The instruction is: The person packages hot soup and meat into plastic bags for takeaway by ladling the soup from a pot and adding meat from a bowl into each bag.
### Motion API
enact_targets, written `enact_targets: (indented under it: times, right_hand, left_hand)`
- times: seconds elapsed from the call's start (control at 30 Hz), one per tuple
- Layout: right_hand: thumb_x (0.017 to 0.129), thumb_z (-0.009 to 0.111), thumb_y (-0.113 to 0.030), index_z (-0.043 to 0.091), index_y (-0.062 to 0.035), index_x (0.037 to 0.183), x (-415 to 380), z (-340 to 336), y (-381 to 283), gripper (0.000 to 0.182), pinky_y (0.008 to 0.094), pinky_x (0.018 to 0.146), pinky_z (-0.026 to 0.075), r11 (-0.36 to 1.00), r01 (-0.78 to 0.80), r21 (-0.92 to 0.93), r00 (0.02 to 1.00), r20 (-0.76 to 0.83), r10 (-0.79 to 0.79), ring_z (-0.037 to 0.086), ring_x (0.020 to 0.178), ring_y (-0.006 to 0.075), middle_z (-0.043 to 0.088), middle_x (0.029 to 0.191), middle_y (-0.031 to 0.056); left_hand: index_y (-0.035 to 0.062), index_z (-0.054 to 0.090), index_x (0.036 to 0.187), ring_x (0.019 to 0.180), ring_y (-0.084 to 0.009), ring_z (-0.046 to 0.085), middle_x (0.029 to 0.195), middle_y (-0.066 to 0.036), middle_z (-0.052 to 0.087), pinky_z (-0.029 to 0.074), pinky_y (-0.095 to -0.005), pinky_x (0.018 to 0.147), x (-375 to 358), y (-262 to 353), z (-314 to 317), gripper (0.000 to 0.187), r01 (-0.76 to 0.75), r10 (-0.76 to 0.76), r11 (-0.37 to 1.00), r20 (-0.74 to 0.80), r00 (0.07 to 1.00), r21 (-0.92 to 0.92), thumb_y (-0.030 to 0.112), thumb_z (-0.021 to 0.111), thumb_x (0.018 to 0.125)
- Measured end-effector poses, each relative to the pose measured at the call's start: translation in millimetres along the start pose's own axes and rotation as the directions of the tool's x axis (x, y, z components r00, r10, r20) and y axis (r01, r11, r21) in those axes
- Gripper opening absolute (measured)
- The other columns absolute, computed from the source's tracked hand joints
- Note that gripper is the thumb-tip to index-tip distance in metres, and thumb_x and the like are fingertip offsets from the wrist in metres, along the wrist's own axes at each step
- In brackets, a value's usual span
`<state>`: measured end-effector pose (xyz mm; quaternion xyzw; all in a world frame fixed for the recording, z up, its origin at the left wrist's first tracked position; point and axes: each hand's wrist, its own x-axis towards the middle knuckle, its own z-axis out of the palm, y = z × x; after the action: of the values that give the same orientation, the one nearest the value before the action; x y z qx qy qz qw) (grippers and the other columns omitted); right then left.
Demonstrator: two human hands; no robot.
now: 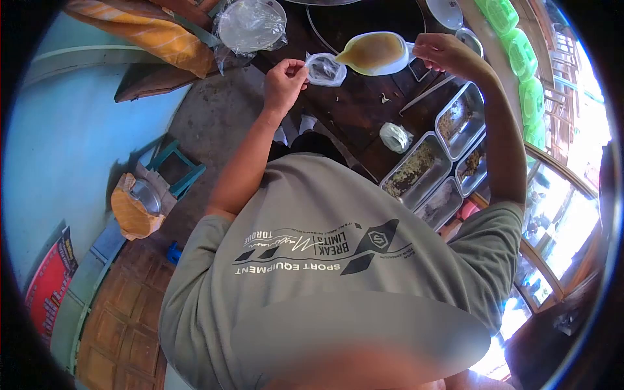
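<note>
- Vessel, white and spouted, is held above the desk by its handle, gripped in the right hand's fingers; brown liquid is contained.
- Beside its spout, an open plastic bag is pinched by the left hand's fingers.
- Food is held in metal trays.

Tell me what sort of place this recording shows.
Probably a small food stall or its kitchen: metal trays of what looks like chopped food, a spouted container of brownish liquid, and a clear plastic bag in the left hand.
</note>
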<state>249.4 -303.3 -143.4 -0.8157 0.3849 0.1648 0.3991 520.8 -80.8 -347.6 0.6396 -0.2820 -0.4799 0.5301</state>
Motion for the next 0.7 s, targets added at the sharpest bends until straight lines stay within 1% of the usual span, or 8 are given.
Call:
enact_targets:
  times: [0.17, 0.27, 0.3, 0.4, 0.6, 0.7]
  right_hand:
    - [0.103, 0.057, -0.035, 0.067, -0.0054, 0.103, 3.6, 13.6, -21.0, 0.031, 0.0354, 0.065, 0.05, 0.989, 0.039, -0.144, 0.996, -0.068, -0.049, 0.063, 0.07, 0.017, 0.063, 0.077, 0.0066]
    - [0.103, 0.058, -0.033, 0.067, -0.0039, 0.106, 4.0, 18.0, -29.2, 0.031, 0.0393, 0.067, 0.051, 0.978, 0.08, -0.194, 0.992, -0.076, -0.097, 0.066, 0.071, 0.0227, 0.067, 0.08, 0.0105]
    - [0.102, 0.058, -0.033, 0.067, -0.004, 0.107, 4.2, 19.1, -30.7, 0.03, 0.0393, 0.068, 0.051, 0.973, 0.086, -0.212, 0.991, -0.083, -0.106, 0.066, 0.071, 0.0233, 0.067, 0.079, 0.0112]
    - [0.102, 0.058, -0.031, 0.067, -0.0039, 0.107, 3.5, 21.9, -33.8, 0.029, 0.0395, 0.068, 0.052, 0.964, 0.1, -0.247, 0.986, -0.103, -0.129, 0.067, 0.069, 0.0249, 0.067, 0.078, 0.013]
    - [0.102, 0.058, -0.031, 0.067, -0.0038, 0.105, 1.4, 25.1, -38.7, 0.028, 0.0406, 0.067, 0.052, 0.964, 0.109, -0.242, 0.985, -0.101, -0.137, 0.066, 0.067, 0.0257, 0.068, 0.077, 0.0139]
    - [0.102, 0.058, -0.031, 0.067, -0.0039, 0.105, 0.3, 27.8, -41.5, 0.029, 0.0407, 0.067, 0.052, 0.966, 0.087, -0.243, 0.988, -0.101, -0.115, 0.066, 0.068, 0.0259, 0.068, 0.078, 0.0138]
  left_hand:
    - [-0.0022, 0.071, 0.101, 0.073, -0.0119, 0.072, 0.086, -0.008, 0.074, 0.061, -0.0264, 0.063, -1.6, -2.2, 0.8, 0.016, -0.002, 0.002, 0.999, 0.009, 1.0, -0.032, 0.011, 0.072, 0.093]
    - [-0.0027, 0.071, 0.102, 0.073, -0.0122, 0.072, 0.087, -0.008, 0.074, 0.061, -0.0263, 0.064, -3.0, -3.6, 0.1, 0.016, 0.005, -0.004, 0.999, 0.018, 1.0, -0.054, 0.011, 0.072, 0.093]
    - [-0.0029, 0.071, 0.102, 0.073, -0.0122, 0.072, 0.087, -0.009, 0.074, 0.061, -0.0262, 0.064, -3.8, -2.6, -0.4, 0.016, 0.008, -0.007, 0.998, 0.021, 1.0, -0.059, 0.01, 0.072, 0.093]
    - [-0.0017, 0.07, 0.108, 0.08, -0.0111, 0.069, 0.095, -0.007, 0.071, 0.062, -0.0253, 0.071, -7.3, 6.3, -2.2, 0.018, 0.072, -0.071, 0.997, 0.055, 0.996, -0.02, 0.01, 0.071, 0.095]
    - [-0.0003, 0.07, 0.107, 0.084, -0.0102, 0.068, 0.097, -0.006, 0.07, 0.061, -0.0241, 0.071, -7.9, -2.5, -3.3, 0.017, 0.08, -0.08, 0.997, 0.038, 0.996, -0.007, 0.011, 0.071, 0.095]
    - [-0.0004, 0.069, 0.109, 0.086, -0.0106, 0.068, 0.098, -0.006, 0.069, 0.062, -0.0256, 0.075, -9.4, -2.8, -3.0, 0.017, 0.105, -0.1, 0.989, 0.058, 0.993, -0.104, 0.011, 0.07, 0.096]
